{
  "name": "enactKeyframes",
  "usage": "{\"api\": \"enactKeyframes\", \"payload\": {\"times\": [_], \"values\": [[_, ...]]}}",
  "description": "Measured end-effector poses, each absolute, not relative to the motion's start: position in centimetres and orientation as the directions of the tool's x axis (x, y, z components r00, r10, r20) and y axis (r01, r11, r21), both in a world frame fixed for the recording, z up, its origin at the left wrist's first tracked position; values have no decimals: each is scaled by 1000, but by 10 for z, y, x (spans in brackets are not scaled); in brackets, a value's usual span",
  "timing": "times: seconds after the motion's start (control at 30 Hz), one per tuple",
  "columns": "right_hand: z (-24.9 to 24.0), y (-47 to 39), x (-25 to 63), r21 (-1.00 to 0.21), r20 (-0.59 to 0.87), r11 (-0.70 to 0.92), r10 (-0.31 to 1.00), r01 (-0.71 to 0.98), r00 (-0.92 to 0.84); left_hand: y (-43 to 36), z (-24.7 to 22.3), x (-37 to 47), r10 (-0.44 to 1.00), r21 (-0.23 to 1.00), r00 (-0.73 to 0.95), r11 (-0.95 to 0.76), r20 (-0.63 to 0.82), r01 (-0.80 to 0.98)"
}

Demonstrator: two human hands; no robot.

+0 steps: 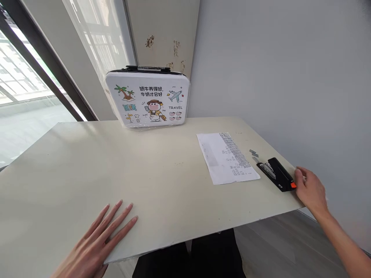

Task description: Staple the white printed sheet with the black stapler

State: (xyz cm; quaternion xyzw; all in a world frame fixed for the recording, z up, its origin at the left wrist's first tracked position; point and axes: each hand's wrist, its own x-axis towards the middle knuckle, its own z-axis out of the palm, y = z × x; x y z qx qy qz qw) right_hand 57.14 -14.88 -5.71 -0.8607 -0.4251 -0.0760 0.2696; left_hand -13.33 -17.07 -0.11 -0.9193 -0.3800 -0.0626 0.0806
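Note:
My left hand (101, 235) lies on the front left of the white table (139, 162), fingers spread, its thumb below the edge. At the table's right edge is my right hand (311, 189), its fingers curled and partly hidden. Its thumb is beside the orange-red tip of a black stapler (279, 175); whether it grips anything cannot be made out. The stapler lies on its side. Just behind it are several small strips of staples (254, 153). A white printed sheet of paper (217, 158) lies flat to the left of the stapler.
A white cartoon-printed case (150, 104) in clear wrap stands upright at the back of the table. A grey wall (275, 69) runs along the right side. A window (26, 77) is at the far left. My dark-clad legs show below the front edge.

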Motion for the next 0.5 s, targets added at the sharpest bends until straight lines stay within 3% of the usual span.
{"api": "enactKeyframes", "payload": {"times": [0.13, 0.27, 0.4, 0.5], "values": [[-51, -152, 541, -544, 320, -364, 743, 756, 588, -168, -9, -139, 674, -89, 708, -708, 211, 700], [-38, -158, 511, -677, 222, -339, 752, 653, 620, -168, -8, -132, 641, -88, 732, -736, 229, 672], [-31, -161, 487, -625, 126, -439, 759, 646, 638, -164, 4, -100, 624, 16, 737, -766, 260, 642], [-33, -163, 475, -630, 130, -504, 682, 591, 720, -150, 9, -72, 609, 132, 729, -788, 314, 601]]}}
